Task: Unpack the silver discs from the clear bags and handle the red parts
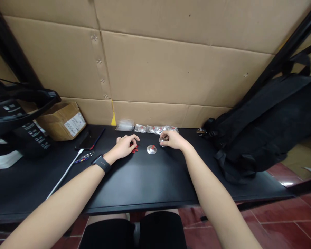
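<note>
My right hand [172, 140] is closed, its thumb and fingers pinching a small round metal finger cymbal [162, 142] just above the black table. Left of it, a second finger cymbal [151, 149] lies flat on the tabletop with a short red cord at its centre. My left hand [124, 146], with a black watch on the wrist, rests on the table with fingers loosely curved and thumb apart. Beside its thumb and partly under the hand is a bundle of red cord [135, 149]. Behind both hands, several bagged finger cymbals [159, 130] sit in a row.
Clear plastic bags [125, 125] lie against the cardboard wall [155, 69]. On the left are an open cardboard box [64, 122], a phone [88, 141] with a white cable [64, 174], and a keychain [84, 157]. A black backpack [264, 121] fills the right side.
</note>
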A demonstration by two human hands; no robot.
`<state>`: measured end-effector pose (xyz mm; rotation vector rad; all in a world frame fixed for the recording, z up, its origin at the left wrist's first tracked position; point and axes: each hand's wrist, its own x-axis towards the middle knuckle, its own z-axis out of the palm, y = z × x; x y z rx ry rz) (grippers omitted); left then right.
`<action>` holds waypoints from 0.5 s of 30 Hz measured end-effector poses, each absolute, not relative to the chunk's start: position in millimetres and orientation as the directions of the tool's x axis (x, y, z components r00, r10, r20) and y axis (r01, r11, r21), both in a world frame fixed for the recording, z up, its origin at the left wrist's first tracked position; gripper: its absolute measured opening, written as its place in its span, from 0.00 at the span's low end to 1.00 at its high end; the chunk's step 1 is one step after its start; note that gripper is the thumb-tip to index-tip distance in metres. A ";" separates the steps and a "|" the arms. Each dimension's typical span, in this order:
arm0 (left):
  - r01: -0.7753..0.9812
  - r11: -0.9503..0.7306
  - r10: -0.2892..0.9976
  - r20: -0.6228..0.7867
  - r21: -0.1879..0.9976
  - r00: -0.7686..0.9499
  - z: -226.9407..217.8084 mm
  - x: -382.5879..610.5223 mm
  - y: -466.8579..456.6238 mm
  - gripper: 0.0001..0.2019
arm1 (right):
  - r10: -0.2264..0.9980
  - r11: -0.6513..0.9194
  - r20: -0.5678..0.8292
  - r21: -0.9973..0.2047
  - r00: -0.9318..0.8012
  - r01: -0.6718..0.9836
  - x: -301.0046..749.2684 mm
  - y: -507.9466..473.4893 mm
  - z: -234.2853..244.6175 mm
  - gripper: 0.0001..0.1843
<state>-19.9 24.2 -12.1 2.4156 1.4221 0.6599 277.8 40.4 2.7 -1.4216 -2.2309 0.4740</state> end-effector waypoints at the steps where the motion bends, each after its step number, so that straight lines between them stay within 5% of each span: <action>1: 0.742 -0.501 0.865 0.262 0.445 0.427 -12.2 -20.3 24.9 0.13 | 0.907 0.419 0.200 -0.513 -0.371 0.749 277.1 39.5 4.1 0.12; 9: 0.543 -0.657 0.754 0.470 0.523 0.459 -4.5 -25.6 28.0 0.09 | 0.884 0.467 0.273 -0.525 -0.378 0.712 274.1 38.9 5.3 0.09; 15: 0.345 -0.545 0.831 0.439 0.764 0.342 -12.8 -24.3 31.9 0.09 | 0.864 0.504 0.350 -0.604 -0.362 0.618 268.8 37.6 5.1 0.09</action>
